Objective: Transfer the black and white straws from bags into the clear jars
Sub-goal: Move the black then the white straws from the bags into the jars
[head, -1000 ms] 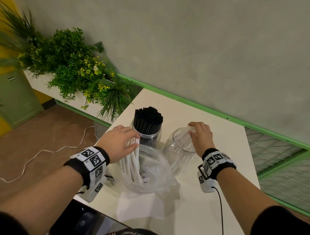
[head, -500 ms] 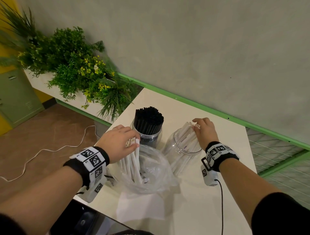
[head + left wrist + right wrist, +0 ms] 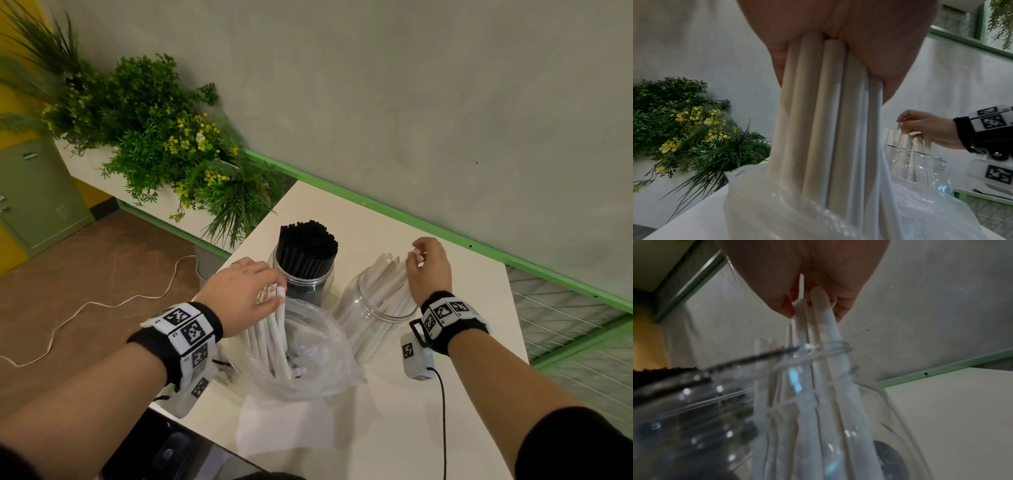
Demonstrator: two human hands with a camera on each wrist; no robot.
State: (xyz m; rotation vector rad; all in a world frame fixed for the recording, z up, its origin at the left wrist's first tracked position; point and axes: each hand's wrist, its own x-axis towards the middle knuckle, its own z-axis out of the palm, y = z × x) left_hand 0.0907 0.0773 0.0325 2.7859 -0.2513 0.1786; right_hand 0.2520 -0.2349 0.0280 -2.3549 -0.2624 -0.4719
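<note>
My left hand (image 3: 274, 294) grips a bundle of white straws (image 3: 274, 335) that stands in a crumpled clear plastic bag (image 3: 318, 356) near the table's front left. In the left wrist view the left hand (image 3: 830, 68) wraps the bundle's (image 3: 828, 129) top. Behind the bag, a clear jar (image 3: 308, 287) is packed with black straws (image 3: 306, 243). To the right, a second clear jar (image 3: 363, 308) holds several leaning white straws (image 3: 387, 281). My right hand (image 3: 416, 257) hovers over its mouth. In the right wrist view its curled fingers (image 3: 842, 311) pinch a few straw tops (image 3: 826, 318) above the rim (image 3: 838, 347).
The white table (image 3: 394, 428) ends at a green rail (image 3: 445, 233) below the grey wall. A planter of green and yellow foliage (image 3: 164, 147) stands off the left edge. A white cable (image 3: 102, 303) lies on the floor. Wire mesh (image 3: 565, 325) lies to the right. A dark object (image 3: 171, 452) sits at the front edge.
My right hand has risen from the jar's mouth and shifted right, and white straws now lean in that jar. The left hand and its bundle have stayed put.
</note>
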